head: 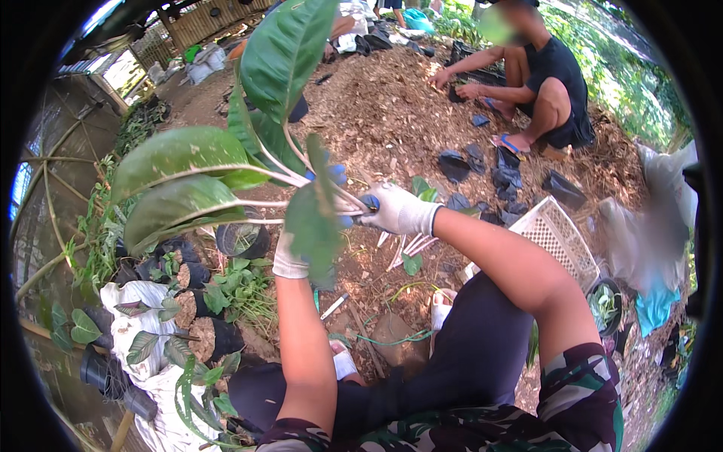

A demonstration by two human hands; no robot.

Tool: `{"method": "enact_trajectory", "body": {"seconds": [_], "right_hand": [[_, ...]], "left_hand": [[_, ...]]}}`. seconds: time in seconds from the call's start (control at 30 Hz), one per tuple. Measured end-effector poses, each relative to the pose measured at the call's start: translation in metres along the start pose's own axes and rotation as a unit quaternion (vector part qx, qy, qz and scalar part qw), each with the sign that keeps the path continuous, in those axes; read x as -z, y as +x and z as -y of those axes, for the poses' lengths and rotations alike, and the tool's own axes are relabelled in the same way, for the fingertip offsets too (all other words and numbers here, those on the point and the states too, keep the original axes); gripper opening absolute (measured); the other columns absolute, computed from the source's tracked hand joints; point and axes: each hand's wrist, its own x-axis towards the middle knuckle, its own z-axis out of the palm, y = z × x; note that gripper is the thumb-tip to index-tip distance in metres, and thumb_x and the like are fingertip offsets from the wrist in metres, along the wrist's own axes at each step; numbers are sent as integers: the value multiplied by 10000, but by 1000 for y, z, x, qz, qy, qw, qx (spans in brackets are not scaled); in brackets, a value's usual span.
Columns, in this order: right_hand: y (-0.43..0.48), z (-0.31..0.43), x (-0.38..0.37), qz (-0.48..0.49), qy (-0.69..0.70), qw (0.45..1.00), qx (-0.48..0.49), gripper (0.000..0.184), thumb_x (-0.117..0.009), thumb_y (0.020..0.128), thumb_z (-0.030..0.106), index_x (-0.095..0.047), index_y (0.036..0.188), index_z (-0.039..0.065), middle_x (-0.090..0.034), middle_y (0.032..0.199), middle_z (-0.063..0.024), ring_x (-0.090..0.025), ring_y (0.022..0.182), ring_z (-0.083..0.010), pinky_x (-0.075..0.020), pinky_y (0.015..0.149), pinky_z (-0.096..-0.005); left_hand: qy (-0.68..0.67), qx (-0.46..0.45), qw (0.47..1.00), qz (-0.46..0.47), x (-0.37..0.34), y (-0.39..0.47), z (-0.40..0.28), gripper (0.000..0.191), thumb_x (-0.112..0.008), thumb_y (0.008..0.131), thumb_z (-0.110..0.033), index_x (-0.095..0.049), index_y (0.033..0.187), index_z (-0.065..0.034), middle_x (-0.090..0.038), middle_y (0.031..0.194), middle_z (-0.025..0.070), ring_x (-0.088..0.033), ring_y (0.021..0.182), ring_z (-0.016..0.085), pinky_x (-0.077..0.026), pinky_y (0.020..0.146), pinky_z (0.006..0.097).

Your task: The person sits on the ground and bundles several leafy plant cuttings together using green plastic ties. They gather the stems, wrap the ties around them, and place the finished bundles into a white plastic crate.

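Both my hands wear white knit gloves with blue on the fingers. My left hand [294, 254] is closed around a bunch of large green leaves [186, 164] with pale pink stalks, and a leaf covers part of its fingers. My right hand [392, 208] is at the cut ends of the stalks, its fingers pinched on them. Below the right hand, loose pale stalks [409, 248] and a small green leaf lie on the soil. A white-handled tool, perhaps a knife [334, 305], lies on the ground below my left hand.
A co-worker [556, 96] squats at the upper right beside a mound of wood chips [390, 96]. Black plastic grow bags [453, 165] lie around. A white perforated crate [556, 231] is at my right; a black pot [243, 237], potted plants and white sacks [138, 333] are at my left. Green string [395, 340] crosses the ground.
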Motion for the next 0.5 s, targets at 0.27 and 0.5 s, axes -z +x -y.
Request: {"method": "enact_trajectory", "body": {"seconds": [0.27,0.5], "right_hand": [[1,-25,-36,-18,340,931,131,361,-706,965,332,-683,1204,61,-715,1106,-186,-706,985,-337,-566,837,-395],[-6,-16,-41,78,-52,993,78,444,-785,896,346,-685,1237,79,-737,1139,-167,-703,981,-337,-564,848,-452]], "left_hand": [[170,51,984,-10,12,-24,-4,415,-717,881,-47,-647,1275,62,-733,1144,153,-714,1078,265,-590,940,377],[-19,-84,995,-40,-7,-15,-12,596,-759,790,81,-574,1355,31,-679,1249,160,-715,1029,282,-620,916,432]]}}
